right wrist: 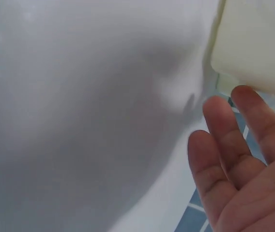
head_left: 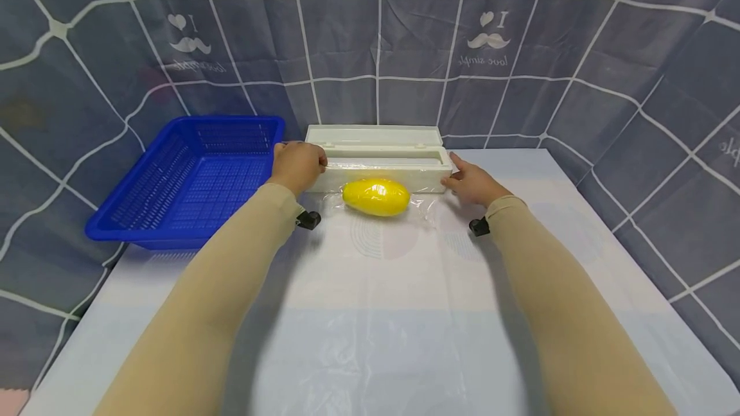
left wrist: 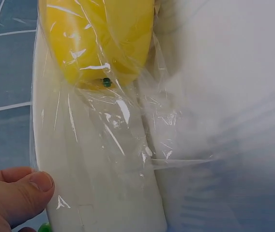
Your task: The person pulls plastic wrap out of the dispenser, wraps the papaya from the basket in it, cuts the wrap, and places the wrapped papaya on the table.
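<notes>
A long white cling film box (head_left: 376,180) stands at the back of the table with its lid (head_left: 372,136) raised. A sheet of clear cling film (left wrist: 96,123) hangs over its front and covers a yellow oval fruit (head_left: 376,197) with a small green stub at one end. My left hand (head_left: 297,164) is at the box's left end, thumb and fingers pinching the film at the upper edge. At the other end my right hand (head_left: 473,182) has its fingers extended, fingertips right at the box's corner.
A blue plastic basket (head_left: 133,235) stands to the left, its rim close to my left hand. A grey checked curtain (head_left: 416,37) hangs behind and along both sides. A patterned white cover (head_left: 393,339) lies over the table.
</notes>
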Available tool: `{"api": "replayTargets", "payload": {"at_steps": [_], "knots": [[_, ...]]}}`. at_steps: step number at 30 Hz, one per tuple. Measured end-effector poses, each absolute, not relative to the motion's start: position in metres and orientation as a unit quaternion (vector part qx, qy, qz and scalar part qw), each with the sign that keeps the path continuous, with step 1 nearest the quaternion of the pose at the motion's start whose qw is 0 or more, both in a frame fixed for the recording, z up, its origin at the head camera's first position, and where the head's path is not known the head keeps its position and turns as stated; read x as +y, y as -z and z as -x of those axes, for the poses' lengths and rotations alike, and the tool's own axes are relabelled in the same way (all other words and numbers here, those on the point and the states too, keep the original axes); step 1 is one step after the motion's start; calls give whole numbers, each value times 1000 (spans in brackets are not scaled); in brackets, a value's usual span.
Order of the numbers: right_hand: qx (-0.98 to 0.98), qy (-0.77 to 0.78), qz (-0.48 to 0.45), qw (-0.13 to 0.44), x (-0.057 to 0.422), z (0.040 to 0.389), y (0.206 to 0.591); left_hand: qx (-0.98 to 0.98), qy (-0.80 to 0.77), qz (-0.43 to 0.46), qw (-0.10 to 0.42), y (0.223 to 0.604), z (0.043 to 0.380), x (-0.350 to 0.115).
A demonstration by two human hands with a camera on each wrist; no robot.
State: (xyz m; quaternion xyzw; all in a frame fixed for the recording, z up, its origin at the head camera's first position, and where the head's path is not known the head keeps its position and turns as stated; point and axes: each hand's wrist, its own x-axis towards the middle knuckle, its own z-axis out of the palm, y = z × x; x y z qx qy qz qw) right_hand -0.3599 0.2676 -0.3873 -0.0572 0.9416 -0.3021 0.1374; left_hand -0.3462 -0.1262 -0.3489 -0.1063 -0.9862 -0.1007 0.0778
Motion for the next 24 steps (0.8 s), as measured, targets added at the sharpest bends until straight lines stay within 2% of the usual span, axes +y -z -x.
{"api": "replayTargets", "payload": {"at_steps": [9, 11, 17, 24], "knots": [[887, 395, 97, 219, 288, 349, 377, -985, 100, 111, 87, 349, 344, -126], [882, 409, 88, 216, 291, 346, 375, -985, 99, 113, 88, 349, 344, -125], [911, 396, 43, 112, 279, 341, 368, -985, 97, 119, 81, 350, 344, -125], [961, 257, 102, 5, 245, 337, 365, -986, 111, 111, 52, 350, 345, -125]]}}
